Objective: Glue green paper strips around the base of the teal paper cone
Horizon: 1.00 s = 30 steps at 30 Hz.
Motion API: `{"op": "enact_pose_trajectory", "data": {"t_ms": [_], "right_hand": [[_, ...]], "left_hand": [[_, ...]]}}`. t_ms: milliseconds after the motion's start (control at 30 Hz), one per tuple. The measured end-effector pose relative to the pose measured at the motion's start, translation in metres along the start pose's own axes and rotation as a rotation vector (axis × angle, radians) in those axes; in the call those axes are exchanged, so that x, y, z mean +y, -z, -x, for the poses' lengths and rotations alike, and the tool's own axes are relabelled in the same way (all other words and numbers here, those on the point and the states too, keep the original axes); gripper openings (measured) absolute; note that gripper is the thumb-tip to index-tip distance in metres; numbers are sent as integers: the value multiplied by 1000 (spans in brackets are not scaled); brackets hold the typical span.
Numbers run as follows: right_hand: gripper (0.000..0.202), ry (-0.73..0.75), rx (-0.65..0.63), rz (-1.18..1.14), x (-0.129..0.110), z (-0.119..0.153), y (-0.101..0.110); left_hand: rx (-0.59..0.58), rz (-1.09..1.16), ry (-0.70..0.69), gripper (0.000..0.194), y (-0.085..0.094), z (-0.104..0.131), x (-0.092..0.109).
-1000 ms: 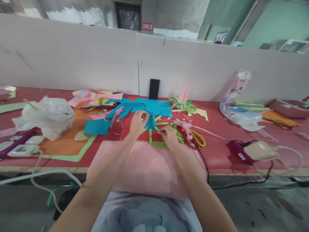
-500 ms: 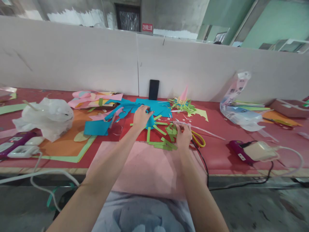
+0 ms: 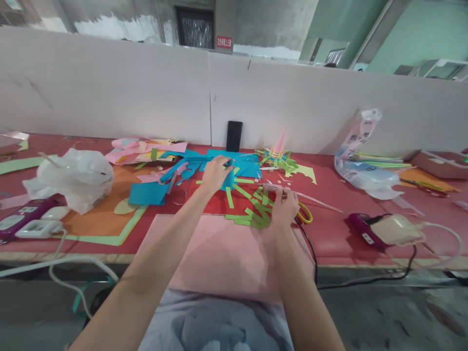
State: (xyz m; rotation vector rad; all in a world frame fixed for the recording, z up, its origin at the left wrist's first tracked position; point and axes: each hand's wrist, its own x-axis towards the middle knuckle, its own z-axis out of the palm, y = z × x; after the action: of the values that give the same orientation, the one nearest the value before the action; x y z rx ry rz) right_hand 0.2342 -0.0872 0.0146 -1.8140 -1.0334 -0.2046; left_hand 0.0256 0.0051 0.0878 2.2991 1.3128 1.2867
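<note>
Because it is only thin folded paper, the blue paper cone (image 3: 228, 183) should handle as something very light, fairly stiff along its upright wall but easy to crush or dent under a hard squeeze. It stands over the bright red paper sheet (image 3: 208, 201) on the dark red tabletop (image 3: 331, 234), with narrow light-green paper strips (image 3: 229, 197) spreading from its base like rays. Those strips look floppy and likely to bend or peel if dragged, so the better hold is a gentle pinch near the tip, away from them. The left hand (image 3: 215, 174) has its fingers pinched about the top of the cone, though the hand itself hides part of the contact. The right hand (image 3: 285, 209) is closed around the small pale-pink plastic glue gun (image 3: 272, 187), just beside the loose heap of green paper pieces (image 3: 254, 217); the gun looks firm, heavier than any paper here, best taken by its handle, with the hot nozzle kept clear of skin

Compared with the earliest frame, the right hand has left the strips beside the cone and now has the gun, which lay untouched then, while the left hand has shifted from the cone's side to its top
</note>
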Motion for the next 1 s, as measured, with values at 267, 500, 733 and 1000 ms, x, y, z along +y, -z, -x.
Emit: {"op": "enact_pose_trajectory", "data": {"t_ms": [267,500,733,1000], "right_hand": [[29,-118,19,192,6,0,0],[31,-144,34,164,15,-4,-3],[36,-151,-66,224,17,-3,-5],[42,-97,-85,342,20,-1,-7]], "left_hand": [[-51,7,-20,15,-1,4,-2],[68,103,-54,16,5,5,4],[61,103,-89,16,2,5,0],[-44,25,-19,14,-12,12,-12]]}}
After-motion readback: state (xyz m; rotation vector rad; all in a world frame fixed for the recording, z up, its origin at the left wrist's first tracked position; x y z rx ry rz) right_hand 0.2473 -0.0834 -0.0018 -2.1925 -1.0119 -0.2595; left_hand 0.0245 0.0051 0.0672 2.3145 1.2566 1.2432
